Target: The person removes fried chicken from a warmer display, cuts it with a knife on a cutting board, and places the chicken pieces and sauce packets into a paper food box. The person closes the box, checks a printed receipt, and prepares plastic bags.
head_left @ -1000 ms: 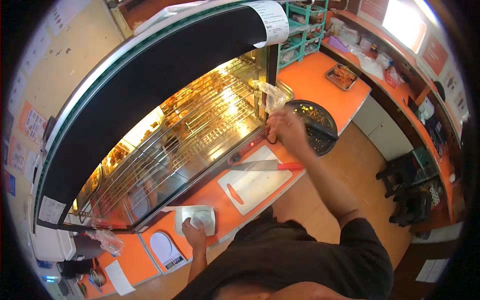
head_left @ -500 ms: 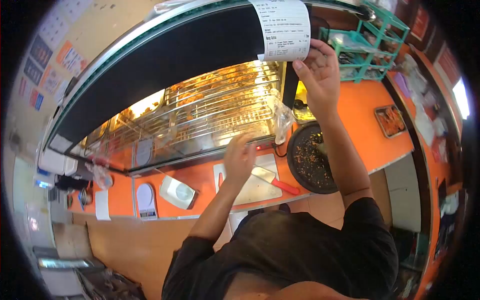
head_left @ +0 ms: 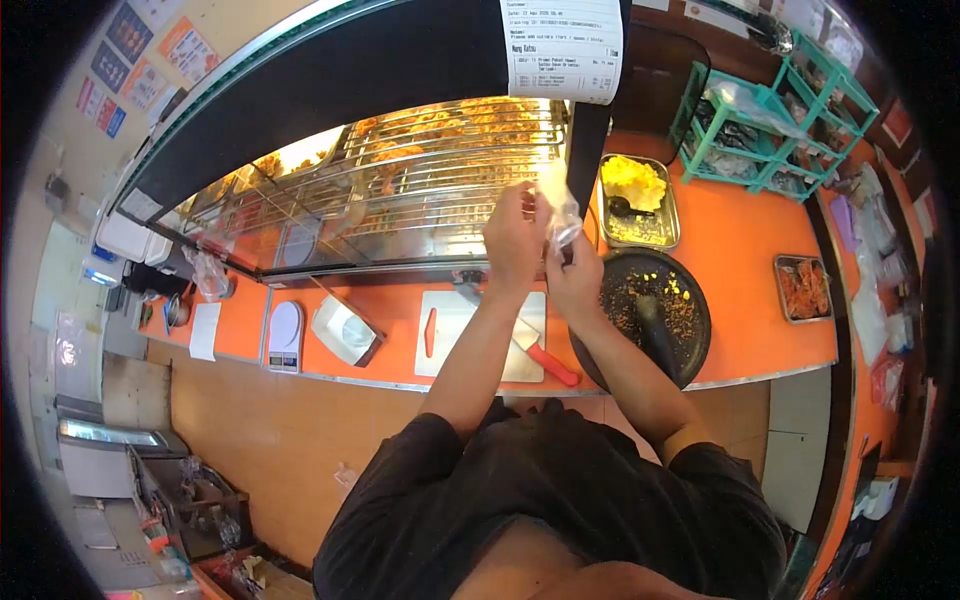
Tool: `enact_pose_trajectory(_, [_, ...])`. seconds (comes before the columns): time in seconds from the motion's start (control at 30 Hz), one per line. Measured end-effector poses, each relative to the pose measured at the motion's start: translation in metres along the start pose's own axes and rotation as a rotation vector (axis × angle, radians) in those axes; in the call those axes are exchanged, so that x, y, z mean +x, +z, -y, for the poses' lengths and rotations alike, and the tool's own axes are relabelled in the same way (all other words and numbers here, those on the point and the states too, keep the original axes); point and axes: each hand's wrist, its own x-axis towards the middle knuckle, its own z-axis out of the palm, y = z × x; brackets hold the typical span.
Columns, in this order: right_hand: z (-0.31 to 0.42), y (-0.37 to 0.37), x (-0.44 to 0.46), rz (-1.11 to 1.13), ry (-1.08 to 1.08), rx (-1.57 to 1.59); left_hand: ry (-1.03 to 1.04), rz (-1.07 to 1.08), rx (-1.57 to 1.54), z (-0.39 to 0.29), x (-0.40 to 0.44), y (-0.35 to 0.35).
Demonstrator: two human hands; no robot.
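Both hands are raised close together in front of the lit glass cabinet [head_left: 400, 200]. Between them is a clear plastic bag or glove [head_left: 563, 215]. My left hand [head_left: 515, 240] has bent fingers against its left side. My right hand [head_left: 575, 280] pinches its lower part, fingers closed. Below my left hand a knife with a red handle [head_left: 552, 366] lies on a white cutting board [head_left: 460, 335]. Under my right forearm sits a black round mortar [head_left: 690, 300] with crushed bits and a pestle [head_left: 655, 335].
A tray of yellow food [head_left: 634, 185] with a black scoop stands behind the mortar. Farther right are a tray of reddish food [head_left: 803, 288] and green racks [head_left: 770, 125]. On the left are a paper box [head_left: 345, 328] and a scale [head_left: 285, 330]. A receipt [head_left: 565, 45] hangs from the cabinet.
My right hand has left the receipt and come down to the clear plastic. My left hand has risen beside it from over the cutting board. The view has shifted.
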Motion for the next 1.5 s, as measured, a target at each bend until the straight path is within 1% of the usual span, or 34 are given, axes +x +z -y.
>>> enact_pose_trajectory(0.1, [-0.001,0.002,0.006,0.024,-0.083,0.103,-0.099,-0.121,0.043,0.018,0.008,-0.027])
enact_pose_trajectory(0.2, [-0.016,0.007,-0.008,0.118,0.076,0.385,-0.208,-0.179,0.013,0.045,0.015,-0.070])
enact_pose_trajectory(0.23, [-0.018,0.007,-0.013,0.125,0.083,0.386,-0.215,-0.179,0.018,0.045,0.005,-0.073])
enact_pose_trajectory(0.3, [-0.017,0.012,-0.020,0.128,0.151,0.358,-0.076,-0.345,0.181,0.029,-0.022,-0.087])
enact_pose_trajectory(0.33, [-0.011,0.015,-0.024,0.131,0.150,0.359,-0.202,-0.122,0.028,0.006,-0.038,-0.088])
enact_pose_trajectory(0.37, [0.000,0.017,-0.031,0.209,0.109,0.465,-0.329,0.101,-0.126,-0.017,-0.057,-0.082])
enact_pose_trajectory(0.4, [0.008,0.017,-0.038,0.290,0.075,0.572,-0.378,0.193,-0.184,-0.024,-0.072,-0.077])
enact_pose_trajectory(0.43, [0.012,0.016,-0.041,0.426,0.028,0.665,-0.507,0.189,-0.271,-0.023,-0.076,-0.078])
enact_pose_trajectory(0.47, [0.014,0.015,-0.043,0.441,0.043,0.667,-0.640,0.182,-0.358,-0.021,-0.078,-0.079])
enact_pose_trajectory(0.53, [0.023,0.013,-0.043,0.578,0.322,1.031,-0.586,0.249,-0.350,0.004,-0.084,-0.095])
enact_pose_trajectory(0.57, [0.032,0.008,-0.043,0.536,0.441,1.008,-0.584,0.278,-0.385,0.013,-0.089,-0.101])
enact_pose_trajectory(0.6, [0.015,0.017,-0.045,0.506,0.423,0.944,-0.596,0.246,-0.482,0.006,-0.089,-0.106])
enact_pose_trajectory(0.67, [0.019,0.017,-0.042,0.494,0.468,0.933,-0.787,0.150,-0.616,0.009,-0.092,-0.120])
enact_pose_trajectory(0.73, [0.031,0.017,-0.040,0.376,0.407,0.827,-0.766,0.046,-0.460,0.021,-0.092,-0.140])
enact_pose_trajectory(0.77, [0.033,0.020,-0.041,0.345,0.372,0.789,-0.552,-0.078,-0.132,0.019,-0.096,-0.143])
enact_pose_trajectory(0.8, [0.034,0.024,-0.045,0.350,0.372,0.779,-0.438,-0.133,0.020,0.009,-0.100,-0.150])
enact_pose_trajectory(0.83, [0.034,0.030,-0.051,0.346,0.265,0.675,-0.335,-0.200,0.184,-0.002,-0.104,-0.157])
enact_pose_trajectory(0.87, [0.037,0.036,-0.055,0.343,0.154,0.570,-0.363,-0.068,-0.008,-0.009,-0.114,-0.166])
enact_pose_trajectory(0.9, [0.049,0.042,-0.061,0.293,0.078,0.588,-0.392,0.063,-0.200,-0.016,-0.121,-0.173])
enact_pose_trajectory(0.93, [0.059,0.044,-0.068,0.311,0.080,0.576,-0.628,0.106,-0.379,-0.035,-0.116,-0.172])
enact_pose_trajectory(1.0, [0.078,0.049,-0.078,0.343,-0.282,0.357,-1.084,-0.143,-0.815,-0.024,-0.116,-0.162])
enact_pose_trajectory(1.03, [0.086,0.053,-0.084,0.347,-0.289,0.355,-1.080,-0.149,-0.820,-0.009,-0.115,-0.165])
enact_pose_trajectory(1.1, [0.097,0.058,-0.099,0.483,-0.376,0.322,-0.993,-0.165,-0.857,0.024,-0.110,-0.172])
enact_pose_trajectory(1.13, [0.102,0.057,-0.107,0.479,-0.369,0.310,-0.879,-0.091,-0.729,0.026,-0.099,-0.180])
enact_pose_trajectory(1.2, [0.109,0.058,-0.112,0.486,-0.296,0.253,-1.049,-0.048,-1.166,0.027,-0.077,-0.200])
enact_pose_trajectory(1.23, [0.111,0.061,-0.115,0.449,-0.219,0.302,-1.054,-0.040,-1.179,0.033,-0.077,-0.209])
enact_pose_trajectory(1.27, [0.111,0.062,-0.116,0.447,-0.215,0.289,-1.093,0.008,-1.338,0.038,-0.079,-0.217])
enact_pose_trajectory(1.3, [0.109,0.065,-0.114,0.396,-0.203,0.281,-1.125,0.058,-1.495,0.042,-0.080,-0.222])
enact_pose_trajectory(1.33, [0.110,0.067,-0.113,0.345,-0.188,0.274,-1.132,0.062,-1.502,0.041,-0.083,-0.222])
enact_pose_trajectory(1.37, [0.114,0.068,-0.110,0.332,-0.229,0.241,-1.093,0.010,-1.569,0.037,-0.085,-0.220])
enact_pose_trajectory(1.4, [0.116,0.070,-0.111,0.328,-0.223,0.233,-1.053,-0.042,-1.634,0.032,-0.088,-0.217])
enact_pose_trajectory(1.43, [0.117,0.072,-0.112,0.289,-0.201,0.226,-1.010,0.016,-1.578,0.025,-0.091,-0.214])
enact_pose_trajectory(1.47, [0.119,0.075,-0.111,0.250,-0.182,0.218,-1.014,0.025,-1.585,0.025,-0.093,-0.211])
enact_pose_trajectory(1.5, [0.120,0.075,-0.108,0.283,-0.196,0.174,-1.069,0.088,-1.479,0.026,-0.097,-0.207])
